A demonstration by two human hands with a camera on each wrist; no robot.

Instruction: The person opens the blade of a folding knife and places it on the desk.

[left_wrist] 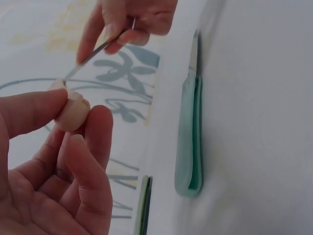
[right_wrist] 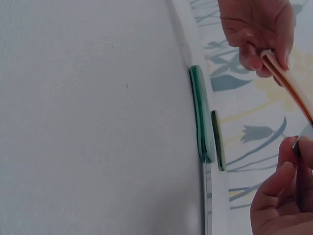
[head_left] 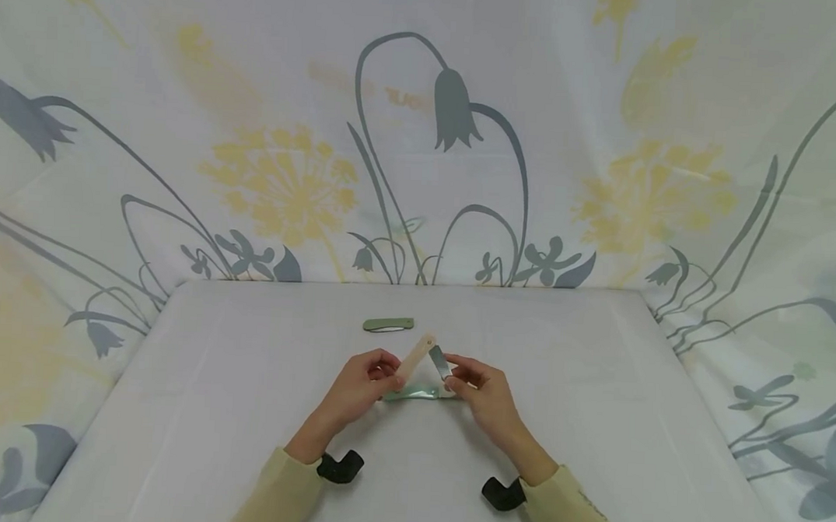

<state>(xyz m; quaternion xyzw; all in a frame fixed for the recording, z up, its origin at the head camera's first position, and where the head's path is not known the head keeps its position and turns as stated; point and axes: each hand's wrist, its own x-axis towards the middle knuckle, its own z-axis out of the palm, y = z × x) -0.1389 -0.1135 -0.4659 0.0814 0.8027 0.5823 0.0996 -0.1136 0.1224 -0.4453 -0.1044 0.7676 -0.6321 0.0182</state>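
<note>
A folding fruit knife (head_left: 414,360) with a cream handle is raised between both hands, bent at its pivot into an upside-down V. My left hand (head_left: 362,385) pinches the handle end between thumb and fingers. At the other side my right hand (head_left: 485,394) pinches the metal blade (head_left: 440,362) near its end. The handle's open slot shows orange-brown in the right wrist view (right_wrist: 286,83). Just below the hands, a teal-handled folding knife (left_wrist: 188,137) lies on the table with its blade out.
Beyond the hands, an olive-green folding knife (head_left: 388,323) lies folded on the white table (head_left: 208,407). A flower-printed curtain (head_left: 408,175) rises behind the table and along both sides. Black wrist mounts (head_left: 341,467) stick out from both sleeves.
</note>
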